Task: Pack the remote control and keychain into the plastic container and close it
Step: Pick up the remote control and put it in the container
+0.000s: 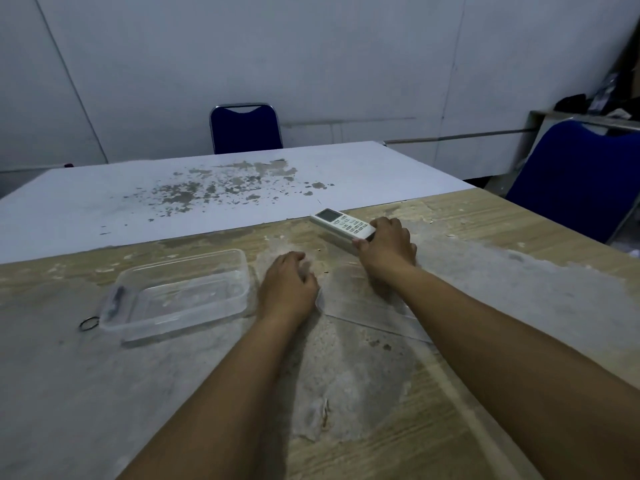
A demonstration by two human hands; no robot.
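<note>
A white remote control (341,225) with a small screen lies on the worn wooden table, and my right hand (388,249) grips its near end. The clear plastic container (180,296) stands open at the left of my hands. A keychain (104,311) lies at the container's left end, its dark fob against the rim and its ring on the table just outside. A clear flat lid (367,303) lies on the table between and under my forearms. My left hand (289,285) rests knuckles up at the lid's left edge, fingers curled.
A white table (207,188) with flaked paint adjoins the far edge of the wooden one. One blue chair (246,128) stands behind it, another blue chair (581,178) at the right. Grey wall panels close the back.
</note>
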